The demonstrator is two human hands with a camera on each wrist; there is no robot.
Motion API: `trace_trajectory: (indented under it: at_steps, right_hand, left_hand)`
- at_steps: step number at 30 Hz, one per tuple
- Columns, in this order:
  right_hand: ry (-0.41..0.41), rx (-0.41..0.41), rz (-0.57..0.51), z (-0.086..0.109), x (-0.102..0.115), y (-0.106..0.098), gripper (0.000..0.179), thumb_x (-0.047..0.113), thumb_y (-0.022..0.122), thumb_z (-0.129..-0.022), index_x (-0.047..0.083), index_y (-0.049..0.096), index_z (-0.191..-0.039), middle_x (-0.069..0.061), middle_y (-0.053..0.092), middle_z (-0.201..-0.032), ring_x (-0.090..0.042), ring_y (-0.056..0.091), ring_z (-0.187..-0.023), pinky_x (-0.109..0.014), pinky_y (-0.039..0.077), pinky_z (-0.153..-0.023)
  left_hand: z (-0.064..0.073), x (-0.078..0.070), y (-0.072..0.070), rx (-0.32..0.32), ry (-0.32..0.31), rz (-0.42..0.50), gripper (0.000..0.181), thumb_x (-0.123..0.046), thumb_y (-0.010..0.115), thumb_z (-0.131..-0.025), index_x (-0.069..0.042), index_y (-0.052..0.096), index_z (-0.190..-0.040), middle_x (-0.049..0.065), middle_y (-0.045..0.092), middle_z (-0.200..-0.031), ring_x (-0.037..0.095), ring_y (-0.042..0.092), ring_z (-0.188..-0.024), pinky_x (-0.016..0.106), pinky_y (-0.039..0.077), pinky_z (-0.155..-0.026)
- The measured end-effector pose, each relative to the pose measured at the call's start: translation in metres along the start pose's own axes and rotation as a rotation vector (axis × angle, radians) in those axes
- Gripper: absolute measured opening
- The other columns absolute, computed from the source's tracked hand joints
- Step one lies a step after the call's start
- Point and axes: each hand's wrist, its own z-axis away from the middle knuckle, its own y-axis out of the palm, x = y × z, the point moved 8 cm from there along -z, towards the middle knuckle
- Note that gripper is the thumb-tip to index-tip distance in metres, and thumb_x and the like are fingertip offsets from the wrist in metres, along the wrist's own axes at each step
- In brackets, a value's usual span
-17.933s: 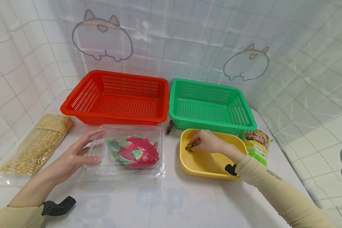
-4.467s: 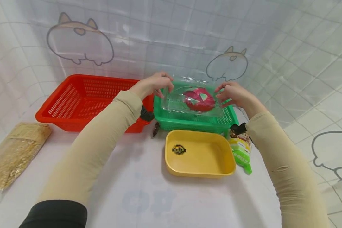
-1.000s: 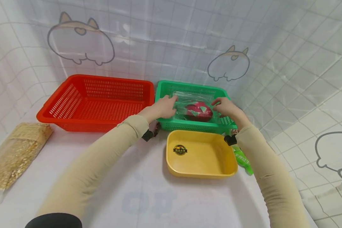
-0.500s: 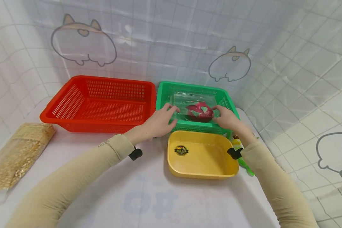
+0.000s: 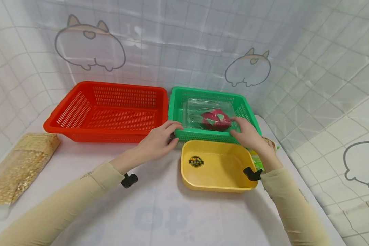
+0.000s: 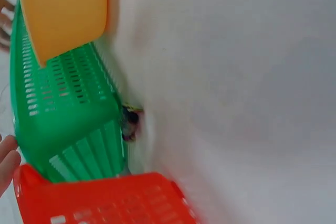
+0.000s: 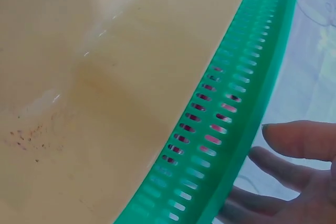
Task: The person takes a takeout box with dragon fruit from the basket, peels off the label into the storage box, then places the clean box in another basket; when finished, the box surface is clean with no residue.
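Note:
A clear plastic clamshell box [image 5: 193, 107] with a dragon fruit [image 5: 216, 120] inside sits in the green basket [image 5: 203, 133]. My left hand [image 5: 158, 141] hovers at the basket's front left corner with loosely bent fingers. In the left wrist view its fingertips [image 6: 8, 153] show right at the basket's rim. My right hand [image 5: 247, 135] is over the front right rim, fingertips close to the box's right end. The right wrist view shows the thumb [image 7: 299, 139] apart from the fingers, holding nothing. A small dark object [image 6: 130, 123] lies at the green basket's base, partly hidden.
A red basket [image 5: 110, 135] stands left of the green one. In front is a yellow tub [image 5: 221, 171] bearing a dark label sticker [image 5: 195, 161]. A bag of grains [image 5: 21, 167] lies at far left; a green-and-yellow packet [image 5: 258, 160] lies behind my right wrist.
The clamshell box has gone from the table into the green basket, and both hands have let go. My left hand has drawn back leftward; my right has come forward to the rim.

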Motion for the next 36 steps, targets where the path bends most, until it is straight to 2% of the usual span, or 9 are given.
trace_trajectory:
  at_steps: [3, 6, 8, 11, 16, 20, 26, 30, 36]
  right_hand:
    - [-0.020, -0.005, -0.009, 0.008, 0.002, 0.000, 0.051, 0.014, 0.049, -0.103, -0.001, 0.036, -0.150, -0.026, 0.033, -0.155, -0.046, 0.033, -0.140, -0.063, 0.032, -0.111]
    - [-0.025, -0.011, -0.020, 0.014, 0.004, 0.001, 0.051, 0.015, 0.050, -0.104, 0.002, 0.036, -0.151, -0.024, 0.033, -0.155, -0.045, 0.037, -0.136, -0.063, 0.035, -0.108]
    - [-0.026, -0.017, -0.032, 0.018, 0.006, 0.002, 0.051, 0.016, 0.051, -0.104, 0.003, 0.037, -0.151, -0.023, 0.033, -0.156, -0.045, 0.038, -0.137, -0.063, 0.036, -0.108]
    - [-0.033, -0.020, -0.045, 0.024, 0.010, 0.004, 0.052, 0.017, 0.051, -0.104, 0.005, 0.036, -0.152, -0.022, 0.032, -0.156, -0.045, 0.038, -0.137, -0.063, 0.035, -0.109]
    - [-0.058, -0.009, -0.047, 0.034, 0.016, 0.007, 0.053, 0.017, 0.052, -0.104, 0.004, 0.036, -0.152, -0.022, 0.034, -0.156, -0.044, 0.038, -0.137, -0.063, 0.035, -0.110]
    - [-0.088, 0.001, -0.036, 0.043, 0.021, 0.006, 0.050, 0.018, 0.054, -0.103, 0.004, 0.039, -0.150, -0.020, 0.039, -0.153, -0.042, 0.036, -0.140, -0.062, 0.033, -0.112]
    - [-0.117, 0.015, -0.062, 0.061, 0.026, 0.004, 0.052, 0.029, 0.054, -0.104, 0.006, 0.040, -0.149, -0.017, 0.041, -0.152, -0.039, 0.036, -0.141, -0.062, 0.031, -0.113]
    - [-0.106, 0.006, -0.106, 0.070, 0.024, 0.004, 0.054, 0.033, 0.055, -0.103, 0.011, 0.039, -0.150, -0.015, 0.040, -0.154, -0.038, 0.037, -0.141, -0.063, 0.032, -0.112]
    - [-0.125, -0.007, -0.109, 0.071, 0.025, 0.004, 0.054, 0.032, 0.055, -0.103, 0.012, 0.039, -0.150, -0.014, 0.038, -0.155, -0.038, 0.035, -0.142, -0.064, 0.031, -0.112]
  left_hand:
    - [0.015, 0.003, -0.011, -0.051, -0.005, 0.009, 0.032, -0.010, 0.063, -0.094, -0.011, 0.060, -0.125, 0.006, 0.058, -0.135, 0.018, 0.059, -0.070, 0.029, 0.050, -0.059]
    - [0.031, 0.007, -0.025, -0.110, -0.015, 0.017, 0.032, -0.010, 0.066, -0.093, -0.012, 0.061, -0.124, 0.007, 0.059, -0.135, 0.024, 0.068, -0.089, 0.036, 0.059, -0.070]
    - [0.042, 0.011, -0.033, -0.136, -0.028, 0.011, 0.033, -0.009, 0.067, -0.092, -0.012, 0.062, -0.124, 0.007, 0.059, -0.136, 0.028, 0.066, -0.108, 0.042, 0.060, -0.080]
    - [0.059, 0.018, -0.043, -0.143, -0.065, -0.010, 0.037, -0.008, 0.070, -0.091, -0.012, 0.061, -0.127, 0.007, 0.058, -0.139, 0.029, 0.061, -0.122, 0.046, 0.058, -0.088]
    - [0.086, 0.027, -0.058, -0.128, -0.105, -0.077, 0.046, -0.008, 0.073, -0.088, -0.013, 0.059, -0.132, 0.006, 0.057, -0.140, 0.028, 0.056, -0.128, 0.051, 0.053, -0.097]
    - [0.104, 0.033, -0.072, -0.126, -0.123, -0.124, 0.052, -0.005, 0.075, -0.086, -0.013, 0.058, -0.134, 0.007, 0.055, -0.142, 0.030, 0.053, -0.129, 0.055, 0.050, -0.099]
    - [0.115, 0.041, -0.089, -0.111, -0.143, -0.161, 0.057, -0.005, 0.075, -0.085, -0.013, 0.055, -0.139, 0.011, 0.054, -0.143, 0.035, 0.050, -0.131, 0.061, 0.047, -0.098]
    - [0.117, 0.046, -0.088, -0.063, -0.173, -0.171, 0.059, -0.009, 0.074, -0.087, -0.015, 0.053, -0.141, 0.015, 0.056, -0.140, 0.039, 0.049, -0.131, 0.064, 0.046, -0.099]
    - [0.121, 0.048, -0.088, -0.045, -0.182, -0.186, 0.055, -0.012, 0.074, -0.088, -0.015, 0.055, -0.139, 0.015, 0.056, -0.141, 0.042, 0.048, -0.132, 0.067, 0.042, -0.101]
